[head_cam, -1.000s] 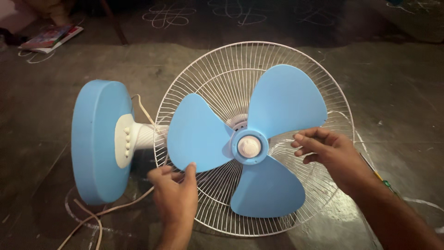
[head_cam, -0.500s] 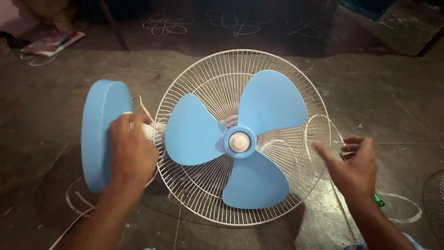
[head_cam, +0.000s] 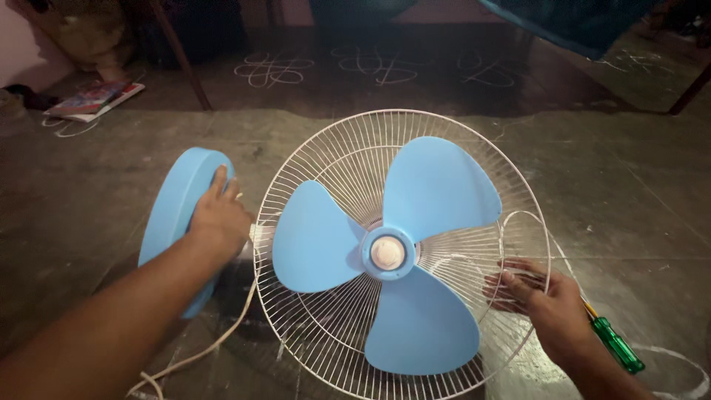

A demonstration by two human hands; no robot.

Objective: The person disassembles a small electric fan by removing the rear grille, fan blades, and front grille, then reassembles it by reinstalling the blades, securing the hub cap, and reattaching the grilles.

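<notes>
Fan [head_cam: 385, 252] lies on its back on the floor [head_cam: 615, 185] in front of you, its white wire guard [head_cam: 333, 155] facing up, three blue blades [head_cam: 437, 189] spread around the pale hub cap [head_cam: 387, 252], and the round blue base [head_cam: 174, 215] tipped up on edge at the left. Your left hand [head_cam: 218, 215] rests flat on the inner face of that base, fingers spread and loose, pressing rather than gripping anything. Your right hand [head_cam: 544, 300] sits at the right rim of the guard, fingers partly curled with the tips on the wires; whether they are hooked through the wires or only laid on top cannot be told from here. To handle the fan well in this position, you would do best to keep the palm firm on the base so the body does not roll, and hold the guard by its outer ring instead of the thin spokes, which look as if they would bend easily. Keep your fingers outside the sweep of the blades. A white cord [head_cam: 215, 344] trails from under the base toward you, so mind it does not snag. A green-handled screwdriver [head_cam: 615, 344] lies on the floor just beside your right wrist, and a magazine [head_cam: 92, 100] lies well away at the far left.
</notes>
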